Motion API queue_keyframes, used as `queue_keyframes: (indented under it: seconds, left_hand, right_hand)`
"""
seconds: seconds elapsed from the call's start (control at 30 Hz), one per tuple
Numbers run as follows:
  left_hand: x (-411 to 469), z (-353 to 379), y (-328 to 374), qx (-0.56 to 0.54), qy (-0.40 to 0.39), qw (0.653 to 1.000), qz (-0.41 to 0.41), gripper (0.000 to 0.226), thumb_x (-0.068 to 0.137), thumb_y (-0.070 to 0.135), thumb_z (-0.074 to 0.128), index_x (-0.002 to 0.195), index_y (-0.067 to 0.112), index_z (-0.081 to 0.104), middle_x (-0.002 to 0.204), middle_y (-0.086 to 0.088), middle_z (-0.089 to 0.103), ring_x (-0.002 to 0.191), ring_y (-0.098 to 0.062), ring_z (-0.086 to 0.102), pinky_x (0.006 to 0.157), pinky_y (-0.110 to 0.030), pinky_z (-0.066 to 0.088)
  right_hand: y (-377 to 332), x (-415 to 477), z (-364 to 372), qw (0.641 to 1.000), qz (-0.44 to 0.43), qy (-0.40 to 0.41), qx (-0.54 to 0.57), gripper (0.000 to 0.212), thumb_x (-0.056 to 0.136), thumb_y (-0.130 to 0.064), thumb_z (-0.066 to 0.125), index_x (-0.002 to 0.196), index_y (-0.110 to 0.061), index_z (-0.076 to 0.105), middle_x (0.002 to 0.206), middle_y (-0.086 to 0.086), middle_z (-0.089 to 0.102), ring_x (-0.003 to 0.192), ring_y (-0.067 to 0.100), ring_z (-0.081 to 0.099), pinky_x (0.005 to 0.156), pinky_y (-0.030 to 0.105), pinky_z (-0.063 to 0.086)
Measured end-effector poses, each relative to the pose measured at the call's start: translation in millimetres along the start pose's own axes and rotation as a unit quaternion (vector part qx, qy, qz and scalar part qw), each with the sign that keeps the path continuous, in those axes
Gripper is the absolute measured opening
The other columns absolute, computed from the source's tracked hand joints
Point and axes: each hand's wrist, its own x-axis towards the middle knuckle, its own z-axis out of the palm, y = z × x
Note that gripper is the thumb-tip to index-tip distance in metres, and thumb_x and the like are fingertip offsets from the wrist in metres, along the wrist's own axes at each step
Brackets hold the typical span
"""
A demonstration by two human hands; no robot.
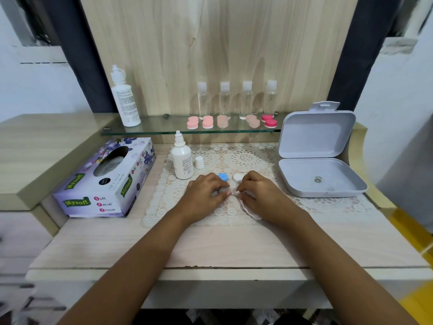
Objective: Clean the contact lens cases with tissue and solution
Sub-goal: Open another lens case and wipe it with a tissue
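Noting both hands low on the white lace mat [253, 158] that covers the middle of the pale wooden table [234, 249]. The left hand [206, 193] has its grip curled round a small whitish plastic lens case [223, 190], fingertips pinching it just above the mat. The right hand [260, 198] pinches a crumpled white tissue [249, 207], with a twisted tip pointing left at the case. Tip and case are just apart or barely touching; we cannot tell which.

The case lies straight to the left of the right grip. Its long axis seems to run side to side, though fingers hide most of it. We judge the right hand will wipe and the left will steady.

Just beyond the knuckles lie a round blue screw cap [222, 177] and a round white screw cap [238, 177], side by side. Left of them stands a small white solution bottle [181, 160], nozzle bare, its little white cap [199, 162] beside it. A purple flowered tissue box [105, 179] sits well to the left, and an open grey plastic box [321, 160] to the right. On the glass shelf [164, 131] behind are a tall white bottle [125, 102], four clear bottles [225, 99] and pink cases [207, 121].

Nothing stands between tissue and case. The loose screw caps are near enough to be knocked.
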Motion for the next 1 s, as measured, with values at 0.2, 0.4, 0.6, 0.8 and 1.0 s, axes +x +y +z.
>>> queue_keyframes:
  seconds: [0.2,0.4,0.6,0.8,1.0]
  left_hand:
    - [0,1,-1,-0.002,0.001,1.000,0.007,0.027,0.091,0.033,0.056,0.112,0.020,0.066,0.113,0.005,0.058,0.110,-0.015,0.048,0.098,-0.046,0.036]
    - [0,1,-2,0.006,0.002,1.000,0.015,0.027,0.091,0.034,0.056,0.112,0.020,0.066,0.113,0.006,0.058,0.110,-0.014,0.049,0.097,-0.046,0.037]
    - [0,3,-4,0.005,0.011,1.000,0.024,0.024,0.091,0.033,0.057,0.108,0.021,0.067,0.108,0.007,0.059,0.106,-0.013,0.050,0.095,-0.046,0.039]
    - [1,3,-3,0.004,0.014,1.000,0.028,0.025,0.090,0.032,0.058,0.109,0.019,0.067,0.108,0.005,0.060,0.105,-0.014,0.051,0.095,-0.046,0.039]
    - [1,3,-5,-0.001,0.011,0.999,0.031,0.024,0.090,0.030,0.058,0.109,0.019,0.068,0.109,0.005,0.060,0.107,-0.015,0.052,0.094,-0.047,0.040]
  right_hand:
    - [-1,-1,-3,1.000,0.009,-0.017,0.009,0.018,0.081,-0.013,0.062,0.092,-0.002,0.071,0.093,0.012,0.058,0.082,0.027,0.059,0.074,0.020,0.034]
    - [-10,-2,-12,0.996,-0.004,-0.060,-0.068,0.031,0.089,-0.021,0.044,0.103,-0.007,0.069,0.103,0.011,0.054,0.087,0.032,0.054,0.078,0.033,0.043]
    - [-17,3,-19,0.977,-0.027,-0.115,-0.175,0.026,0.092,-0.019,0.046,0.105,-0.006,0.064,0.107,0.011,0.050,0.093,0.031,0.054,0.079,0.040,0.048]
    - [-16,8,-22,0.978,-0.021,-0.121,-0.166,0.025,0.094,-0.021,0.044,0.107,-0.006,0.059,0.107,0.010,0.051,0.095,0.027,0.054,0.078,0.036,0.045]
    - [-7,5,-24,0.996,0.009,-0.080,-0.041,0.022,0.090,-0.012,0.053,0.105,-0.011,0.069,0.106,0.007,0.057,0.097,0.022,0.056,0.077,0.023,0.037]
